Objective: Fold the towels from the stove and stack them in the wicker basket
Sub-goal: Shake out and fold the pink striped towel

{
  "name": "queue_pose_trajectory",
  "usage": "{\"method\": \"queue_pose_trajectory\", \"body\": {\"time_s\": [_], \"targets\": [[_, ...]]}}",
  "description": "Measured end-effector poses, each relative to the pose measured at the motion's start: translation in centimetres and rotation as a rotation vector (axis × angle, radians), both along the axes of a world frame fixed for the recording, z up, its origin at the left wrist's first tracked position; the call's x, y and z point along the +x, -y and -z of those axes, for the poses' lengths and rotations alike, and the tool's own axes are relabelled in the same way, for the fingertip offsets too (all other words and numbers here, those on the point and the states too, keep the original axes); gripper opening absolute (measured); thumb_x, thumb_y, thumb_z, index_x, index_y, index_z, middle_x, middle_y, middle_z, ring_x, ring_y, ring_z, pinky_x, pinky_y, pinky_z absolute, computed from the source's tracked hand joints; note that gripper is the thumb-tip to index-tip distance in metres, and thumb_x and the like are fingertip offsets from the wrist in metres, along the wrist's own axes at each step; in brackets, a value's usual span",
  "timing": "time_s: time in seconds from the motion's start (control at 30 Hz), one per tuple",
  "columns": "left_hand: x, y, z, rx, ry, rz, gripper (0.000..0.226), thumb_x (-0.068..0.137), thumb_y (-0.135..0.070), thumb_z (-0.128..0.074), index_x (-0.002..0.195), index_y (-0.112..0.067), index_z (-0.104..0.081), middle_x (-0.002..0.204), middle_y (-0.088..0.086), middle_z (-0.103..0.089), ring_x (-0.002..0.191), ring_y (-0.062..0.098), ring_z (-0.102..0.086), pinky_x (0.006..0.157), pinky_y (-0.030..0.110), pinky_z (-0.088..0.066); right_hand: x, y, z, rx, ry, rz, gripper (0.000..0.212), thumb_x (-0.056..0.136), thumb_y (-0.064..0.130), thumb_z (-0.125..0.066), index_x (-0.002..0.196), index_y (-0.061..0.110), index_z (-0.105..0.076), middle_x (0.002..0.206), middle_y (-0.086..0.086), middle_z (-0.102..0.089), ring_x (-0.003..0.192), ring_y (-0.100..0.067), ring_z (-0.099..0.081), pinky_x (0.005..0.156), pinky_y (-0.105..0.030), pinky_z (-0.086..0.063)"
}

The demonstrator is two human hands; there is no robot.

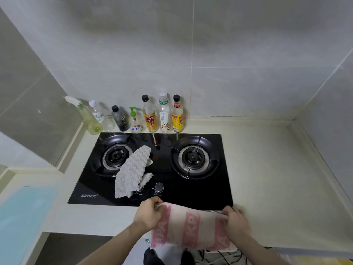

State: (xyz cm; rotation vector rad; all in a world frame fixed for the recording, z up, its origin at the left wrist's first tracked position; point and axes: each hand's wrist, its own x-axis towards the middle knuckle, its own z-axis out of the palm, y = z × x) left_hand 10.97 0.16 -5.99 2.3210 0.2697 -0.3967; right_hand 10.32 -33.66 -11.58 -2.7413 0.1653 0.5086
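Note:
A pink-and-cream striped towel [191, 226] hangs over the counter's front edge, stretched between both hands. My left hand [148, 214] grips its upper left corner and my right hand [236, 220] grips its upper right corner. A grey waffle-textured towel [132, 171] lies crumpled on the black glass stove [200, 192], draped from the left burner [114, 154] down toward the knobs. The wicker basket is not in view.
Several bottles [150, 115] line the back wall behind the stove, with a spray bottle [86, 115] at the left. The right burner [193, 156] and a control knob [159, 187] are uncovered. Cream counter [267, 169] extends right. A light blue board [21, 217] lies at the left.

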Motion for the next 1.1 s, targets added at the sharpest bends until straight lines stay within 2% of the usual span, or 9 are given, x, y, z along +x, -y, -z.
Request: {"method": "queue_pose_trajectory", "body": {"time_s": [0.2, 0.3, 0.4, 0.6, 0.8, 0.93, 1.0, 1.07, 1.1], "targets": [[-0.1, 0.3, -0.8, -0.01, 0.002, -0.026, 0.014, 0.087, -0.025, -0.067, 0.073, -0.025, -0.068, 0.067, -0.01, -0.069, 0.058, 0.004, -0.057, 0.06, 0.023, -0.048, 1.3, 0.2, -1.0, 0.0, -0.067, -0.052, 0.008, 0.091, 0.027, -0.057, 0.088, 0.033, -0.054, 0.101, 0.008, -0.052, 0.104, -0.018, -0.048, 0.085, -0.03, -0.044], [0.5, 0.4, -2.0, -0.017, 0.022, -0.028, 0.016, 0.084, -0.031, -0.069, 0.07, -0.023, -0.067, 0.063, -0.01, -0.066, 0.057, 0.005, -0.055, 0.061, 0.026, -0.049, 2.1, 0.9, -1.9, 0.147, -0.023, 0.012, 0.012, 0.084, 0.018, -0.061, 0.077, 0.024, -0.053, 0.079, 0.008, -0.057, 0.076, -0.013, -0.055, 0.064, -0.034, -0.044], [1.8, 0.0, -4.2, -0.052, 0.09, -0.005, 0.023, 0.085, -0.036, -0.072, 0.071, -0.021, -0.065, 0.058, -0.01, -0.06, 0.053, 0.004, -0.049, 0.058, 0.025, -0.045, 3.4, 1.9, -4.0, 0.298, 0.048, 0.052, 0.016, 0.084, 0.017, -0.065, 0.076, 0.025, -0.055, 0.066, 0.005, -0.064, 0.061, -0.01, -0.059, 0.06, -0.035, -0.048], [6.3, -0.3, -9.8, -0.029, 0.231, 0.006, 0.02, 0.088, -0.042, -0.073, 0.076, -0.027, -0.069, 0.069, -0.006, -0.068, 0.063, 0.012, -0.063, 0.062, 0.031, -0.051, 9.3, 2.9, -9.8, 0.466, 0.231, 0.089, 0.022, 0.083, 0.012, -0.072, 0.077, 0.033, -0.072, 0.08, 0.014, -0.074, 0.077, -0.005, -0.07, 0.071, -0.032, -0.056], [11.5, 0.0, -13.7, 0.113, 0.315, 0.026, 0.021, 0.093, -0.043, -0.063, 0.08, -0.029, -0.071, 0.076, -0.008, -0.071, 0.071, 0.006, -0.064, 0.067, 0.031, -0.055, 15.9, 3.5, -13.3, 0.434, 0.378, 0.041, 0.016, 0.086, 0.02, -0.067, 0.082, 0.034, -0.071, 0.089, 0.013, -0.072, 0.083, -0.01, -0.069, 0.078, -0.037, -0.058], [13.0, 0.4, -13.9, 0.147, 0.247, -0.003, 0.017, 0.095, -0.038, -0.061, 0.087, -0.029, -0.073, 0.082, -0.009, -0.073, 0.08, 0.01, -0.066, 0.074, 0.03, -0.056, 17.6, 3.4, -14.4, 0.379, 0.428, 0.014, 0.026, 0.086, 0.016, -0.067, 0.075, 0.04, -0.065, 0.088, 0.01, -0.068, 0.082, -0.015, -0.067, 0.079, -0.039, -0.057], [13.1, 0.9, -13.5, 0.156, 0.24, -0.019, 0.016, 0.098, -0.033, -0.06, 0.091, -0.026, -0.072, 0.085, -0.007, -0.073, 0.075, 0.009, -0.064, 0.066, 0.023, -0.052, 17.5, 3.3, -14.4, 0.337, 0.437, -0.017, 0.031, 0.087, 0.016, -0.066, 0.073, 0.043, -0.062, 0.086, 0.01, -0.064, 0.084, -0.02, -0.065, 0.078, -0.037, -0.055], [12.8, 1.4, -13.1, 0.152, 0.249, -0.033, 0.015, 0.099, -0.028, -0.06, 0.093, -0.023, -0.072, 0.085, -0.005, -0.071, 0.07, 0.006, -0.06, 0.053, 0.008, -0.038, 17.1, 3.3, -14.2, 0.295, 0.427, -0.039, 0.032, 0.088, 0.015, -0.065, 0.074, 0.043, -0.06, 0.085, 0.01, -0.063, 0.086, -0.021, -0.063, 0.075, -0.033, -0.05], [12.7, 1.5, -12.7, 0.139, 0.264, -0.039, 0.013, 0.099, -0.024, -0.06, 0.092, -0.022, -0.072, 0.082, -0.007, -0.068, 0.07, 0.006, -0.058, 0.052, 0.008, -0.038, 16.8, 3.4, -14.0, 0.282, 0.423, -0.045, 0.032, 0.089, 0.014, -0.065, 0.076, 0.042, -0.06, 0.085, 0.01, -0.063, 0.087, -0.021, -0.062, 0.074, -0.033, -0.049]]}}
